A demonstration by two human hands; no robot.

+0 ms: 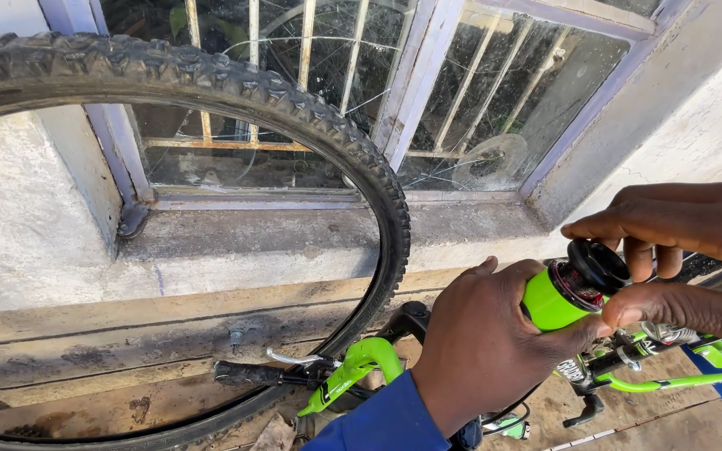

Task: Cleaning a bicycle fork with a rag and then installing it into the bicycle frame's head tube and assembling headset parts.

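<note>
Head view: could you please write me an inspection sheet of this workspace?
Surface: dusty concrete ledge under the window; planks below.
Job's things: green tube of a green bicycle frame; black cap at its end.
Clutter: a knobby tyre arcs across the view; scrap on the ground.
Grips: left hand wraps the tube; right hand pinches the cap.
Cables: thin cable near the frame; silver brake lever by the black handlebar grip.
Surroundings: cracked barred window, rough wall.
</note>
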